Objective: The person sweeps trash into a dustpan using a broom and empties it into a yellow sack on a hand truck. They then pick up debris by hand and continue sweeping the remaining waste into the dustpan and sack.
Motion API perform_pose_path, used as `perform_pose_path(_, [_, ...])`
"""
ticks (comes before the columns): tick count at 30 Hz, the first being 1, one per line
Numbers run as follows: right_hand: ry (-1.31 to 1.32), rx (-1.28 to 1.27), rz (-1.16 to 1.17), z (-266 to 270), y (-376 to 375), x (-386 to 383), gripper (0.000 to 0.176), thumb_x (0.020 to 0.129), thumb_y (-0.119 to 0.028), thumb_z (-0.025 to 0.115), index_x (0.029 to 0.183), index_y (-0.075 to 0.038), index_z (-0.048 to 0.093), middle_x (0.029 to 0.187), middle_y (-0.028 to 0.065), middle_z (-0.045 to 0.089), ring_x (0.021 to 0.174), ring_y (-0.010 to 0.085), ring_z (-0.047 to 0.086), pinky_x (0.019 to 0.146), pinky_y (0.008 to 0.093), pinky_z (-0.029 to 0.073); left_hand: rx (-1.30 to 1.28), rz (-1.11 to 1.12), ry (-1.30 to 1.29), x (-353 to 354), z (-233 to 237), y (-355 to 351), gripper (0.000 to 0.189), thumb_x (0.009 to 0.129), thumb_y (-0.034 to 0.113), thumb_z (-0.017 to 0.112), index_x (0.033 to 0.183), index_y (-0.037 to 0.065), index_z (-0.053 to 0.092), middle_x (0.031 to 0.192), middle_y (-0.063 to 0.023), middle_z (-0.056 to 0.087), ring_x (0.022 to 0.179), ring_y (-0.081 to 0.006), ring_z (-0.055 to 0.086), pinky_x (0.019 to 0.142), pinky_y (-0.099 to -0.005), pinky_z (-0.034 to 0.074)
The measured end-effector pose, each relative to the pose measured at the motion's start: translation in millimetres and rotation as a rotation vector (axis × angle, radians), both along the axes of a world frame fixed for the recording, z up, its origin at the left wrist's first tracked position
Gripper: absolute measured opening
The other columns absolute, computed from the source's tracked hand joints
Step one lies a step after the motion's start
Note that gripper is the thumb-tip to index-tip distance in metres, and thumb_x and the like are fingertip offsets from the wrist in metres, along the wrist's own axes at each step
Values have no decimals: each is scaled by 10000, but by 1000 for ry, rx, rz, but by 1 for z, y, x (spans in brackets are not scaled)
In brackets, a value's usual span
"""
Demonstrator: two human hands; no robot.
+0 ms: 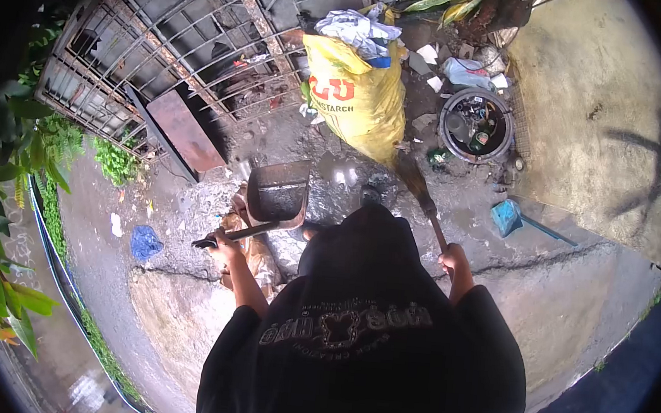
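My left hand (224,247) is closed around the handle of a dark long-handled dustpan (278,195), whose pan rests on the wet ground in front of me. On the other side my right hand (454,260) grips the stick of a broom (431,211). The broom's bristles touch or nearly touch the ground by the base of a full yellow sack (359,92). Crumpled white and blue stuff pokes out of the sack's top. Beneath the dustpan handle lies a brown, crumpled plastic-like bag (252,259).
A round bin (478,125) holding bottles and litter stands right of the sack. A blue scoop with a handle (507,218) lies farther right. Rusty metal grating (180,47) and a reddish-brown board (185,130) are at the left, near a blue plastic bag (145,243).
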State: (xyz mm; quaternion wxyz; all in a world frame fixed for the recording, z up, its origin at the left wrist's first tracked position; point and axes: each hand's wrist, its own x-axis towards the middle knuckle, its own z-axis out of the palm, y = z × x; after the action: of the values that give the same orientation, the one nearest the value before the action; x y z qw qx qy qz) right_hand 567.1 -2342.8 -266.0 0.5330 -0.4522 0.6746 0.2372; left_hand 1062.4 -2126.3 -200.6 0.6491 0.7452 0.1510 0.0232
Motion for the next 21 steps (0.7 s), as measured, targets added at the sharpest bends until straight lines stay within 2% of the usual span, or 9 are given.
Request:
perform_pose_path(2, [13,13,-5,1,-6,-4,188,642,21,616,793,45,506,541,107,520,419,200,527,356,347,409,-52,27,-42,1,-15,9,115,729,59,573,767,-15,495,747,-135,572,690,-210,574,675,-323,486])
perform_pose_path(3, [22,12,-1,0,-9,-5,186,641,10,622,784,40,507,538,107,519,415,199,524,358,351,408,-23,26,-70,-2,-20,9,95,723,69,541,776,66,462,748,-87,538,638,-186,537,516,-322,472])
perform_pose_path(6, [28,-5,-81,-3,-5,-11,196,641,5,625,794,45,509,537,103,517,415,196,520,364,351,412,45,54,-25,-1,-26,8,113,706,69,557,769,21,476,709,-101,542,635,-197,540,516,-339,471])
perform_pose_path(8, [41,-93,-112,-2,5,-12,122,632,-8,639,696,64,564,551,115,563,461,196,570,402,336,445,81,9,-52,6,-35,12,127,697,82,569,757,5,486,703,-106,545,642,-198,542,520,-342,468])
perform_pose_path(11, [51,-122,-194,-5,27,-17,131,644,-10,640,720,66,566,567,117,568,465,192,571,404,332,447,105,44,-101,11,-39,3,194,669,134,603,720,-41,535,679,-131,572,621,-204,556,538,-351,465])
perform_pose_path(13, [56,-92,-155,-1,36,-20,130,647,-9,638,724,66,564,580,121,573,471,191,574,403,328,449,245,11,-15,0,-14,-10,123,687,44,567,746,-50,514,679,-114,556,607,-192,549,601,-315,475])
perform_pose_path(17, [67,-57,-137,-1,53,-29,154,650,5,628,765,66,546,607,129,578,481,196,581,393,327,449,261,-51,21,9,-34,9,160,716,109,552,793,-29,525,714,-113,571,609,-207,548,593,-325,470])
perform_pose_path(20, [17,-95,-71,4,58,-37,202,636,11,629,802,61,525,632,139,580,487,212,585,389,340,452,192,30,98,21,-66,32,175,716,155,547,840,32,540,777,-80,581,617,-212,550,529,-325,453])
perform_pose_path(21, [13,-86,-36,10,55,-35,202,636,11,629,802,61,525,632,139,580,487,212,585,389,340,452,328,64,180,21,-60,33,158,724,130,551,841,27,525,772,-85,579,615,-200,544,501,-335,447])
